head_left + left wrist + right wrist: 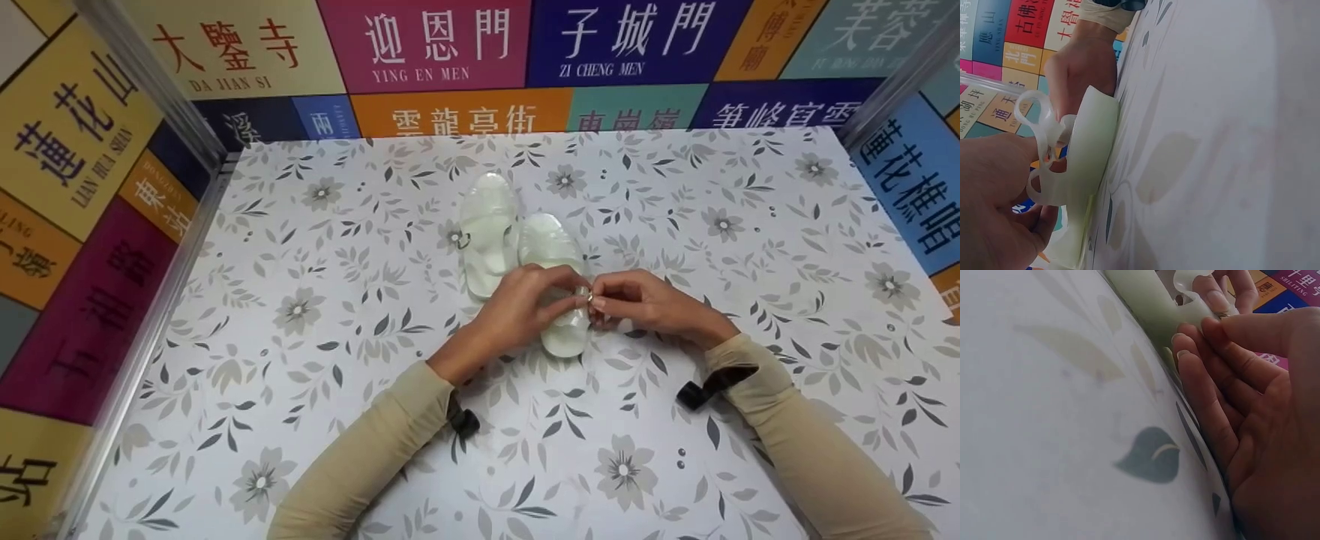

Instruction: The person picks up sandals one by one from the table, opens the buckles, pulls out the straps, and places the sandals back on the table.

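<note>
A pair of pale green, glossy sandals lies side by side, toes pointing away. The nearer right-hand sandal (550,238) has both hands at its ankle strap (1044,132). My left hand (525,304) reaches across this sandal and pinches the strap between thumb and fingers. From the right side, my right hand (641,301) pinches the strap by its small metal buckle (589,295), fingertips meeting those of the left. In the right wrist view its thumb and index finger press together there, partly hiding the buckle. The other sandal (489,196) stands untouched to the left.
The table (420,450) has a white cover printed with grey flowers and leaves. Colourful panels (442,45) with large characters stand along the back and both sides. A dark wrist camera (691,395) hangs under the right sleeve, another (465,424) under the left.
</note>
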Motion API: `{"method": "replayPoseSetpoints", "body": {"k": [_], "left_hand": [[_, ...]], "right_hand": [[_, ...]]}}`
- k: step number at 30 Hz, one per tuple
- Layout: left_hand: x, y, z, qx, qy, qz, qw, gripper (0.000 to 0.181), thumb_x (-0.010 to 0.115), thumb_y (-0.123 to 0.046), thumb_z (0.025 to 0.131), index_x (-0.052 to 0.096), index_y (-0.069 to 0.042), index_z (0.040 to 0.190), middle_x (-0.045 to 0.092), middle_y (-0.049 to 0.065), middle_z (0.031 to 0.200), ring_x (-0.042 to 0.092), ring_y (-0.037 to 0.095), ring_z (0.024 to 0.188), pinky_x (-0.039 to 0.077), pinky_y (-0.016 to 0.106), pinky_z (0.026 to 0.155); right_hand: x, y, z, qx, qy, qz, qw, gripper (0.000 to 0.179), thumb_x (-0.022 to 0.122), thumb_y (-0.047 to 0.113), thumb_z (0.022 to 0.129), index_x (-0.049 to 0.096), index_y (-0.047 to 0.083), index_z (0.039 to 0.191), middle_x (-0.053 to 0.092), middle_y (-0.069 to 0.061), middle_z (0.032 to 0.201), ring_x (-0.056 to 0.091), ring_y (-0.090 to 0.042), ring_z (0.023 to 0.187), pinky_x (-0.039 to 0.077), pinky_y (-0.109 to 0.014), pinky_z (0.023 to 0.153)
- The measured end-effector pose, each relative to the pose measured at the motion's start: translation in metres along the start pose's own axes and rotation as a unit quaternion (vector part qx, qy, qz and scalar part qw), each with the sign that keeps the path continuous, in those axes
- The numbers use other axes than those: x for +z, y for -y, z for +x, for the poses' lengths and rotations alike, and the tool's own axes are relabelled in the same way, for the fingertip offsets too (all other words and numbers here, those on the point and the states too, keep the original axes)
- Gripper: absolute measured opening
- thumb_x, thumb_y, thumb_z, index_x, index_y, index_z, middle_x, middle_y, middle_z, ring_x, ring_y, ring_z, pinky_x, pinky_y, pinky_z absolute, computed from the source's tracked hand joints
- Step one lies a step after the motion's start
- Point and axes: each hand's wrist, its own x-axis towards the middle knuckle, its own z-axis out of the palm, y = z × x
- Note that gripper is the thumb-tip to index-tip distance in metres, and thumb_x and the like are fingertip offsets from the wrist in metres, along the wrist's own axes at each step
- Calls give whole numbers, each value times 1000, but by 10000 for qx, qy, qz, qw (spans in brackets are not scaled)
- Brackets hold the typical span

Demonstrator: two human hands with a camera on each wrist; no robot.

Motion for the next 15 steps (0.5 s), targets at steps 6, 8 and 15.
{"method": "replayPoseSetpoints", "body": {"k": [6,8,15], "left_hand": [[-1,0,-1,-129,-21,-31,9999,21,69,-32,108,75,-17,122,82,-1,118,76,15,114,57,26,105],[-1,-1,-1,-169,-4,-93,9998,21,68,-31,109,74,-15,122,82,1,119,77,16,117,57,23,106],[-3,-1,-1,-234,50,-422,9988,18,70,-23,107,70,-11,121,81,7,123,78,15,118,57,17,102]], "right_hand": [[0,0,-1,-14,-24,-101,9999,13,61,8,109,67,-3,106,70,-21,101,71,-18,88,62,-28,77],[0,0,-1,2,-53,-158,9999,13,62,9,109,67,-3,106,70,-21,102,71,-19,88,62,-29,77],[-2,2,0,157,-160,-310,9993,18,60,14,111,67,-1,106,71,-20,99,72,-25,90,64,-36,76]]}}
